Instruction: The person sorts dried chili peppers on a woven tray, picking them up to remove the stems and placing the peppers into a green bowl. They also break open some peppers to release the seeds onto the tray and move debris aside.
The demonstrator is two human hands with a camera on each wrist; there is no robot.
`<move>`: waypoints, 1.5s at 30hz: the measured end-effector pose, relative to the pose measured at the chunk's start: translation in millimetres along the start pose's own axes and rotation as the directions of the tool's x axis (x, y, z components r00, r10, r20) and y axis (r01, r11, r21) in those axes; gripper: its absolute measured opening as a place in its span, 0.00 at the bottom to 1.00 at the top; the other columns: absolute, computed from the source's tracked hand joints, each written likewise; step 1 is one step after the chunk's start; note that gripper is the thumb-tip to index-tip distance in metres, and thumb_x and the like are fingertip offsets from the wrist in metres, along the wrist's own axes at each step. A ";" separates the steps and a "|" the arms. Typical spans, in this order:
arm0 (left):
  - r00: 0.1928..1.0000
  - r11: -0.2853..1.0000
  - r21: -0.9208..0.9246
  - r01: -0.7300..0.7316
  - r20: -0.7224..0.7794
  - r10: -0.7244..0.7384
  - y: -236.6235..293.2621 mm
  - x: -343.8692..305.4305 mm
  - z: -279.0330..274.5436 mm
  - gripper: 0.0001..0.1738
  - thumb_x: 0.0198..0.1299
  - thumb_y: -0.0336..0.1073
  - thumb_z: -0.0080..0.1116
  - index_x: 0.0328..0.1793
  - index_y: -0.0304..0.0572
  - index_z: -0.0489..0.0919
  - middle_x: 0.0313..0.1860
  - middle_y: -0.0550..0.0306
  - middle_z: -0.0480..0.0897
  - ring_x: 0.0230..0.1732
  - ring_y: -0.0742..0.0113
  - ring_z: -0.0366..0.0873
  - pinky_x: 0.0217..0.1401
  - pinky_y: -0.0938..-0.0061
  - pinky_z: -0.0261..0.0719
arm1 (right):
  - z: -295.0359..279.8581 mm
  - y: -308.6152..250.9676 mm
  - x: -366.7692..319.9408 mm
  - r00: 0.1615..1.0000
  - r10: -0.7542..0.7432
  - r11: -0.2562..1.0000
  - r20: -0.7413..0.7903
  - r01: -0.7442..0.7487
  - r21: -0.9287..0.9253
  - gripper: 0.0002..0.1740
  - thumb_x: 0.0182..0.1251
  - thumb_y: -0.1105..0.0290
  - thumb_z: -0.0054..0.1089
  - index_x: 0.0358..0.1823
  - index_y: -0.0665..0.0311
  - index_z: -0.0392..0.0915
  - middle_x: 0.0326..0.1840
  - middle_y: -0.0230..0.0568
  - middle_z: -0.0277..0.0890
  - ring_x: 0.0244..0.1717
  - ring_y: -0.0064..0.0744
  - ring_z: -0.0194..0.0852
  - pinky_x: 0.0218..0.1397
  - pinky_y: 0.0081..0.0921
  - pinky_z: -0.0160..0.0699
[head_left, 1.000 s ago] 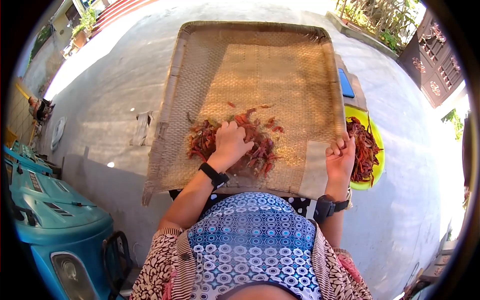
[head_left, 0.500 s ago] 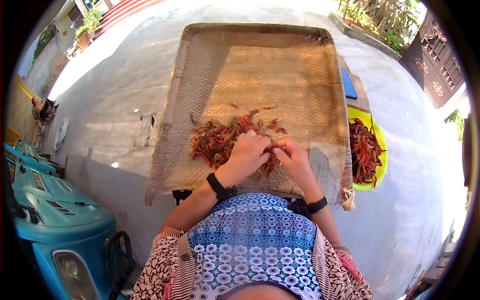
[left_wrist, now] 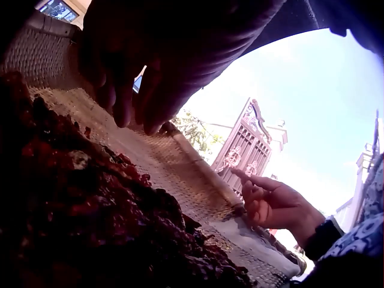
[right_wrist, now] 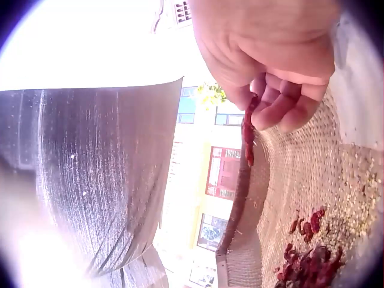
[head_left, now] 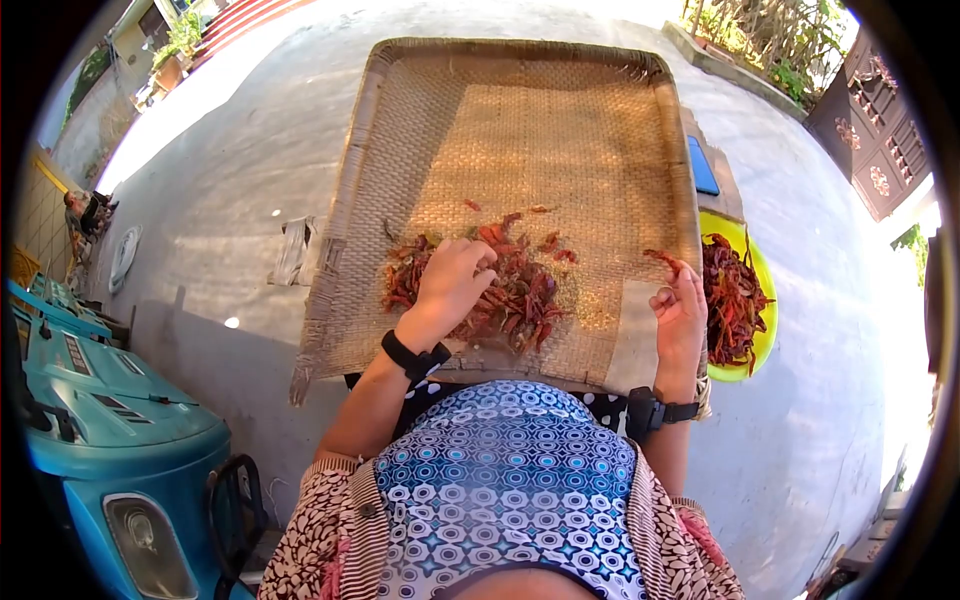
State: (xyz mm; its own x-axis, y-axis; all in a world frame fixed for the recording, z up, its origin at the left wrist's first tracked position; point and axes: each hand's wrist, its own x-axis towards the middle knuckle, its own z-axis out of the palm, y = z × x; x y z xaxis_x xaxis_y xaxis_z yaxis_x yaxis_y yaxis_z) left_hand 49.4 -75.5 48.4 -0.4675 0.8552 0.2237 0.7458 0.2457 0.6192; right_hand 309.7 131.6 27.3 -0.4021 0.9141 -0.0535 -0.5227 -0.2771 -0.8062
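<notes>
A dried red chili (head_left: 662,257) is pinched between the thumb and finger of my right hand (head_left: 682,318), raised over the right edge of the woven bamboo tray (head_left: 550,130). In the right wrist view this chili (right_wrist: 249,141) points downward from the fingertips. My left hand (head_left: 450,285) is over the pile of dried chilies (head_left: 520,305) at the tray's near end. Seen from the left wrist, its fingers (left_wrist: 123,108) hang loosely bent above the pile, and nothing shows between them. Pale seeds (right_wrist: 354,198) lie scattered beside the pile.
A yellow-green basin (head_left: 768,335) heaped with dried chilies (head_left: 733,300) stands close against the tray's right side. Behind it a blue flat object (head_left: 703,167) rests on cardboard. A teal vehicle (head_left: 120,430) stands at the left on the concrete floor.
Half a second ago both hands met over the pile. The right hand has since moved right with a chili in its fingertips; the left has shifted slightly left, staying over the pile.
</notes>
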 end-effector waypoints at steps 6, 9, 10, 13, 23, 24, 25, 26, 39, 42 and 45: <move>0.989 0.979 0.148 -0.136 0.080 0.125 -4.4 -8.4 18.1 0.12 0.56 0.28 0.64 0.47 0.41 0.79 0.40 0.54 0.78 0.48 0.53 0.71 0.50 0.61 0.74 | -4.6 8.7 -9.7 0.991 0.119 0.991 0.060 -0.122 0.045 0.12 0.75 0.63 0.55 0.53 0.59 0.77 0.40 0.28 0.80 0.31 0.18 0.74 0.36 0.18 0.73; 0.985 0.944 0.281 -0.171 0.050 0.164 -9.3 -9.1 28.6 0.12 0.54 0.24 0.63 0.45 0.42 0.79 0.47 0.53 0.75 0.49 0.51 0.70 0.52 0.61 0.74 | 18.0 25.9 -23.2 0.955 0.228 0.929 0.191 -0.154 -0.337 0.10 0.74 0.65 0.55 0.52 0.59 0.77 0.38 0.29 0.79 0.30 0.18 0.74 0.36 0.17 0.74; 0.987 0.929 0.331 -0.163 0.054 0.153 -9.1 -8.3 28.6 0.12 0.54 0.23 0.63 0.45 0.42 0.79 0.48 0.53 0.74 0.49 0.51 0.70 0.52 0.61 0.74 | 25.3 30.2 -25.4 0.936 0.275 0.898 0.220 -0.169 -0.406 0.10 0.74 0.66 0.55 0.52 0.59 0.77 0.38 0.30 0.79 0.29 0.18 0.74 0.36 0.17 0.74; 0.989 0.944 0.308 -0.118 0.119 0.085 -5.4 -7.5 21.8 0.12 0.55 0.23 0.62 0.45 0.43 0.77 0.51 0.53 0.73 0.51 0.51 0.70 0.52 0.60 0.74 | 40.2 39.7 -27.6 0.892 0.362 0.826 0.272 -0.171 -0.538 0.10 0.74 0.66 0.55 0.51 0.59 0.77 0.37 0.30 0.79 0.29 0.16 0.74 0.36 0.16 0.74; 0.989 0.972 0.183 -0.151 0.032 0.147 -1.5 -8.6 16.0 0.11 0.56 0.26 0.62 0.44 0.45 0.76 0.44 0.55 0.75 0.50 0.51 0.73 0.51 0.60 0.75 | 57.9 52.8 -27.7 0.814 0.445 0.781 0.374 -0.148 -0.606 0.13 0.72 0.65 0.58 0.51 0.64 0.75 0.38 0.33 0.79 0.28 0.17 0.72 0.34 0.17 0.73; 0.982 0.969 0.163 -0.186 0.010 0.187 0.5 -8.8 16.0 0.10 0.55 0.27 0.62 0.44 0.45 0.76 0.42 0.56 0.75 0.49 0.51 0.73 0.50 0.60 0.75 | 61.3 53.9 -28.4 0.807 0.435 0.778 0.399 -0.114 -0.617 0.13 0.71 0.66 0.59 0.51 0.65 0.74 0.38 0.34 0.79 0.29 0.17 0.72 0.34 0.17 0.73; 0.974 0.965 0.144 -0.221 -0.013 0.225 2.8 -9.1 16.3 0.10 0.55 0.27 0.62 0.43 0.45 0.77 0.40 0.56 0.76 0.48 0.51 0.73 0.50 0.61 0.75 | 65.6 55.2 -29.4 0.799 0.427 0.775 0.425 -0.080 -0.627 0.13 0.71 0.66 0.59 0.51 0.65 0.74 0.38 0.34 0.79 0.29 0.18 0.73 0.34 0.18 0.73; 0.969 0.960 0.137 -0.246 0.003 0.247 6.2 -9.9 16.6 0.10 0.54 0.28 0.63 0.42 0.45 0.77 0.40 0.56 0.76 0.48 0.51 0.73 0.49 0.61 0.75 | 69.8 56.7 -31.1 0.789 0.418 0.771 0.450 -0.045 -0.636 0.13 0.70 0.67 0.60 0.51 0.66 0.74 0.38 0.34 0.79 0.29 0.18 0.73 0.34 0.18 0.73; 0.967 0.964 0.094 -0.247 0.081 0.240 -2.2 -17.0 31.5 0.14 0.60 0.40 0.64 0.48 0.43 0.80 0.40 0.54 0.78 0.47 0.53 0.72 0.50 0.62 0.75 | 60.5 57.3 -30.6 0.849 0.380 0.706 0.366 -0.010 -0.708 0.09 0.67 0.71 0.60 0.43 0.68 0.75 0.33 0.34 0.80 0.27 0.19 0.74 0.32 0.17 0.72; 0.971 0.978 0.059 -0.202 0.139 0.192 -10.4 -16.0 27.5 0.16 0.62 0.42 0.63 0.51 0.43 0.80 0.43 0.53 0.78 0.49 0.52 0.71 0.53 0.62 0.73 | 47.4 44.9 -23.6 0.918 0.290 0.798 0.271 -0.075 -0.598 0.07 0.68 0.71 0.59 0.44 0.65 0.75 0.34 0.33 0.80 0.27 0.18 0.74 0.32 0.17 0.72; 0.962 0.987 0.035 -0.154 0.234 0.142 -8.1 -15.0 17.3 0.16 0.61 0.39 0.64 0.52 0.42 0.80 0.45 0.53 0.78 0.51 0.53 0.70 0.56 0.63 0.71 | 23.6 26.1 -11.5 0.972 0.170 0.894 0.163 -0.083 -0.440 0.06 0.71 0.70 0.58 0.46 0.60 0.76 0.36 0.32 0.81 0.27 0.18 0.72 0.34 0.18 0.73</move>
State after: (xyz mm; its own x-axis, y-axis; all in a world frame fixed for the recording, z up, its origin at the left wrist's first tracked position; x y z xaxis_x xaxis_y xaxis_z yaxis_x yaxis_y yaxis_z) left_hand 58.5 -82.4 27.0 -0.2330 0.9642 0.1267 0.8250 0.1270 0.5507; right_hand 282.9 106.9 20.8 -0.6024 0.7927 -0.0931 -0.1030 -0.1930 -0.9758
